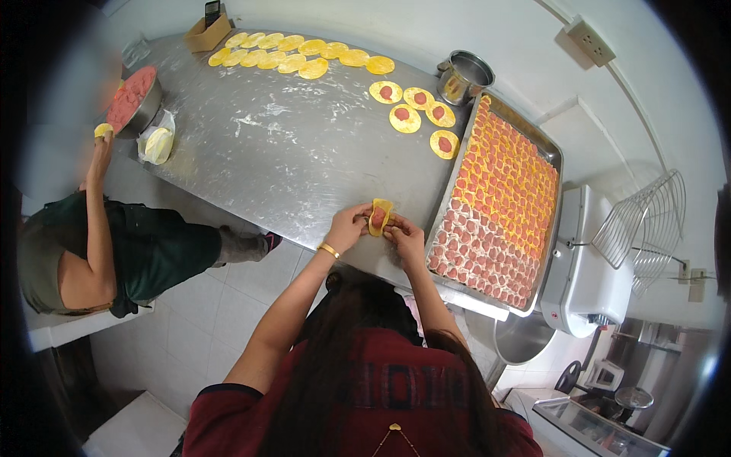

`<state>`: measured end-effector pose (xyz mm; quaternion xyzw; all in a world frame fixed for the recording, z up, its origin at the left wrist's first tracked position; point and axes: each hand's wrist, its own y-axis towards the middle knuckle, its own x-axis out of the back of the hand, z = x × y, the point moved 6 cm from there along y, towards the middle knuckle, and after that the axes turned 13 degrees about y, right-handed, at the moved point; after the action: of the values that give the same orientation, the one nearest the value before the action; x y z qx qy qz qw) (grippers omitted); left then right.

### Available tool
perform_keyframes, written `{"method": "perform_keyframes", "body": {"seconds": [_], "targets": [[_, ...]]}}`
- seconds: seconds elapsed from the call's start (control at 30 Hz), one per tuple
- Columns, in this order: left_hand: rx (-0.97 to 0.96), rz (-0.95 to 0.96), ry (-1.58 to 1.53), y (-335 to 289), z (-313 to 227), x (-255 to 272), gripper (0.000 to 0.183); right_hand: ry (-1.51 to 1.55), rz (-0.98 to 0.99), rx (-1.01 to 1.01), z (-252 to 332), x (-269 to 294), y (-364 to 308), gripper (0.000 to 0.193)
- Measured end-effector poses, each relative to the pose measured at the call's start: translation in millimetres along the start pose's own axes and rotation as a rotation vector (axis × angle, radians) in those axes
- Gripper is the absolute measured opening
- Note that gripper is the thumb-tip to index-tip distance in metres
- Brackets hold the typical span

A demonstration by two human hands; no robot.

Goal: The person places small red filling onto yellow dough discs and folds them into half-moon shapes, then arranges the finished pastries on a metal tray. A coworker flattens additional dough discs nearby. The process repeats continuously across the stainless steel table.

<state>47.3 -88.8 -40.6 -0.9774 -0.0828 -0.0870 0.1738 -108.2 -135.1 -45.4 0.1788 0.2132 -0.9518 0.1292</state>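
Between my two hands, just over the near edge of the metal table (259,164), a yellow round dumpling wrapper (386,206) is folded up around a lump of pink meat filling (378,218). The fingers of my left hand (349,227) pinch its left side. My right hand (406,238) grips the lower right side with bent fingers. Farther off lie several flat wrappers with a dab of filling each, such as the wrapper (398,124). Right of my hands, a large metal tray (560,163) holds rows of open-topped dumplings, some yellow, some pale.
Rows of plain yellow wrappers (313,68) lie along the table's far side. A metal pot (461,82) stands behind the tray. At left, a co-worker's hand (101,148) holds a wrapper near a bowl of pink filling (145,114). A white machine (582,266) with a wire guard stands right.
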Motion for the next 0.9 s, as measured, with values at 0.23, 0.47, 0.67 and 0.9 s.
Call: {"method": "perform_keyframes", "body": {"seconds": [0.23,0.47,0.67,0.9], "targets": [[0.061,0.009,-0.188,2.3,5.5,-6.4,0.03,-0.195,-0.039,0.109,-2.9,-1.3,-4.2,0.028],[-0.019,-0.087,-0.419,-3.4,-2.5,-2.7,0.016,0.094,-0.028,0.095,19.0,-8.5,-10.9,0.026],[-0.086,-0.108,-0.562,-16.3,-22.5,-4.3,0.02,-0.03,0.011,0.164,28.7,-14.8,-14.0,0.023],[-0.102,-0.094,-0.125,-18.5,-26.5,1.7,0.019,-0.356,0.064,0.18,35.3,1.6,1.6,0.026]]}}
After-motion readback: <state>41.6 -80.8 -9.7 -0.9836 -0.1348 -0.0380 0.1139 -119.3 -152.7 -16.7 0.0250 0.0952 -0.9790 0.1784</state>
